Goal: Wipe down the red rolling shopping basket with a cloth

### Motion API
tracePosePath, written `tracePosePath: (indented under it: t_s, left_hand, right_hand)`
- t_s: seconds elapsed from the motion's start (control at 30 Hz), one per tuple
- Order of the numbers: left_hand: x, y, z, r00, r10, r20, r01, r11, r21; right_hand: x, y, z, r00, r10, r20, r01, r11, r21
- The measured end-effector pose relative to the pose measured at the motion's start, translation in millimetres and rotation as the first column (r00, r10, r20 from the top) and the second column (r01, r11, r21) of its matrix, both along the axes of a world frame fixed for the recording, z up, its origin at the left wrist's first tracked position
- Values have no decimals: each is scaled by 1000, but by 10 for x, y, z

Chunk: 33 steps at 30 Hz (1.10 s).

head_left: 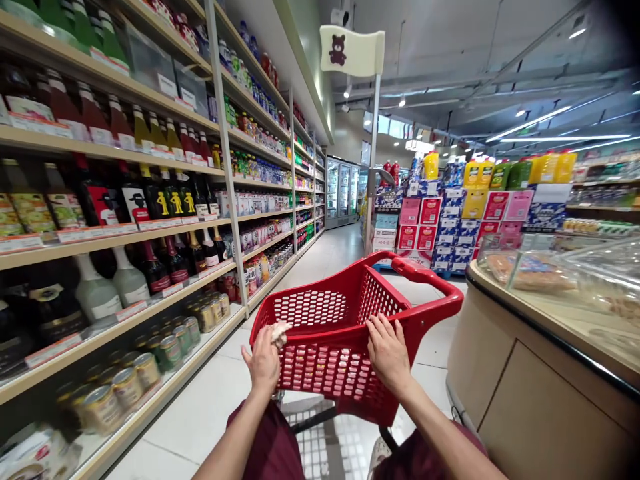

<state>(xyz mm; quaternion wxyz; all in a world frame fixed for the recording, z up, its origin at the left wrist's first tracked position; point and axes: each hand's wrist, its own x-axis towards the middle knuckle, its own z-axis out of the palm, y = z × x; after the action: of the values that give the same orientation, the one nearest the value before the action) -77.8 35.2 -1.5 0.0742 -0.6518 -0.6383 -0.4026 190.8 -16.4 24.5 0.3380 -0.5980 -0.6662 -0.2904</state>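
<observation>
A red plastic shopping cart (pixel 320 360) with perforated sides stands sideways in front of me, its handle at the right. At its left end, my left hand (pixel 264 361) is closed by the rim, with a crumpled whitish wad, like tissue or cloth (pixel 281 333), between thumb and fingers. My right hand (pixel 389 350) grips the near rim close to the handle end, its fingers bent over the edge and pointing inward. The part of the basket that shows inside holds no goods; its floor is mostly hidden by the near wall.
Tall shelves (pixel 117 237) of bottles and cans line the left side. A curved display counter (pixel 500 373) with packaged food stands close at the right. Beyond the cart are stacked drink cartons (pixel 450 227), a signpost (pixel 374 153) and glass-door fridges (pixel 343 190). White floor tiles (pixel 200 400) run between.
</observation>
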Motion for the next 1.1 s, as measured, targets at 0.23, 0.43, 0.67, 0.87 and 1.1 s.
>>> tracePosePath:
  t_s: [0.23, 0.43, 0.67, 0.87, 1.1]
  left_hand:
    - [781, -48, 93, 957, -260, -130, 265, 964, 21]
    - [574, -65, 80, 964, -232, -133, 236, 972, 13]
    - [532, -71, 155, 977, -191, -93, 187, 981, -51]
    - [1291, -115, 341, 861, -497, -110, 487, 867, -105]
    - [948, -181, 209, 858, -497, -134, 472, 863, -178]
  right_hand:
    - [-15, 32, -23, 1000, -25, 5, 25, 1000, -13]
    - [11, -5, -3, 1000, 6, -3, -6, 1000, -18]
    - [-47, 10, 0, 998, -1, -57, 2, 1000, 10]
    - [-195, 58, -82, 963, 269, -6, -268, 963, 39]
    - [-537, 143, 49, 979, 179, -97, -187, 980, -74]
